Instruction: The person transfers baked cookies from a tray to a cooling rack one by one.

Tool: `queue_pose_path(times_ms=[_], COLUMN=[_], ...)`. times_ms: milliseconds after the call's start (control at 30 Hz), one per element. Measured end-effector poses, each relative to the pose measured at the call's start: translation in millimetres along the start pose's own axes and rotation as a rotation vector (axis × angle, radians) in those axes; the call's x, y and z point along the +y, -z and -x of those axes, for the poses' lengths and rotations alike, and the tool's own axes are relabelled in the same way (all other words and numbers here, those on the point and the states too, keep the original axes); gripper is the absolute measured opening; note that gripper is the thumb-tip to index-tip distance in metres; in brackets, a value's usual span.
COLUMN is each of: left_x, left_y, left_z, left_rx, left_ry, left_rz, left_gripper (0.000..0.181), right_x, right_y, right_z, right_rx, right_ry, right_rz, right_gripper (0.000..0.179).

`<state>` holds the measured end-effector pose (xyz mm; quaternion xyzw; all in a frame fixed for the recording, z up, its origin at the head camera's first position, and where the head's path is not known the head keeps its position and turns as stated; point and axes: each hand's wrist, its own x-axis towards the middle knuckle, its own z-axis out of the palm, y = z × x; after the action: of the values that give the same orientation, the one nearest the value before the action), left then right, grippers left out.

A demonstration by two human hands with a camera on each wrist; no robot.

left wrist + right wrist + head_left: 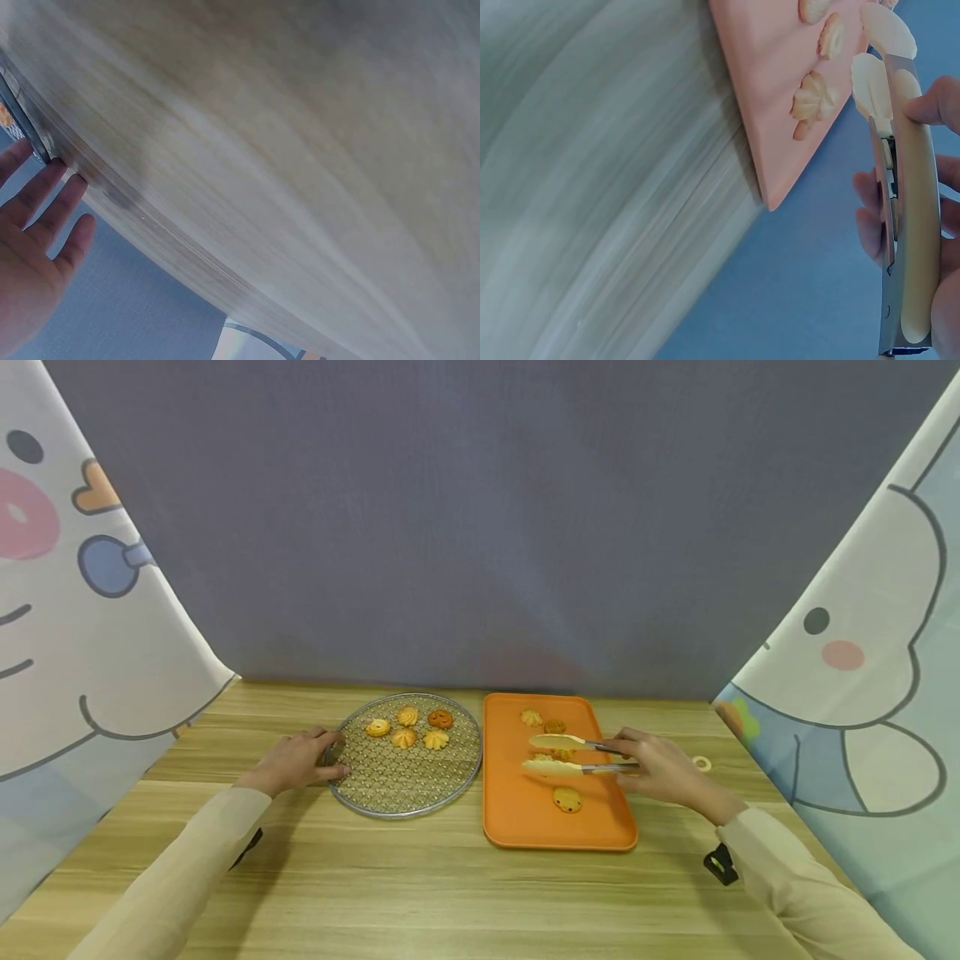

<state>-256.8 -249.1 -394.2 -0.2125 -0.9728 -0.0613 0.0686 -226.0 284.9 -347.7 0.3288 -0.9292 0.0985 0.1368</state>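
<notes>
My left hand (pixel 296 762) rests at the left rim of a round metal rack (pixel 408 785); in the left wrist view its fairly straight fingers (pixel 49 214) touch that rim. On the rack's far half lie several cookies (pixel 404 738). With my right hand (pixel 660 764) I hold metal tongs (pixel 611 767) with cream-coloured tips, spread apart above an orange tray (pixel 525 822). The tips partly cover cookies on the tray. A flower-shaped cookie (pixel 531 717) lies at its far end, a round dotted cookie (pixel 567 800) nearer me.
Both trays stand side by side on a wood-grain table (pixel 390 893), close to each other. A grey cloth panel (pixel 480 527) rises behind the table. Printed curtains (pixel 885 635) flank both sides. A small cream ring (pixel 702 763) shows just beyond my right hand.
</notes>
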Motion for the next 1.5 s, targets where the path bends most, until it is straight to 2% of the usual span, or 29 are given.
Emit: queue_pose_path(times_ms=[233,500,1033,1500], left_x=[1.0,-0.7,-2.5,-1.1], left_y=[1.3,-0.6,-1.8,0.2], left_z=[-0.1,-0.6,-1.3,-0.4], left_rx=[-0.004,-0.004,0.001,0.007], left_ry=[0.005,0.005,-0.006,-0.018], left_rz=[0.001,0.009,-0.004,-0.001], left_gripper=[0.057,0.057,0.057,0.058], right_x=[4,6,8,8], right_y=[-4,-7,-8,-8], right_z=[7.9,12.0,13.7,12.8], right_rx=[0.024,0.033,-0.010,0.030], right_ry=[0.022,-0.006,-0.013,0.019], right_rz=[0.003,0.015,-0.016,-0.010], right_gripper=[0.038,0.041,0.037,0.034])
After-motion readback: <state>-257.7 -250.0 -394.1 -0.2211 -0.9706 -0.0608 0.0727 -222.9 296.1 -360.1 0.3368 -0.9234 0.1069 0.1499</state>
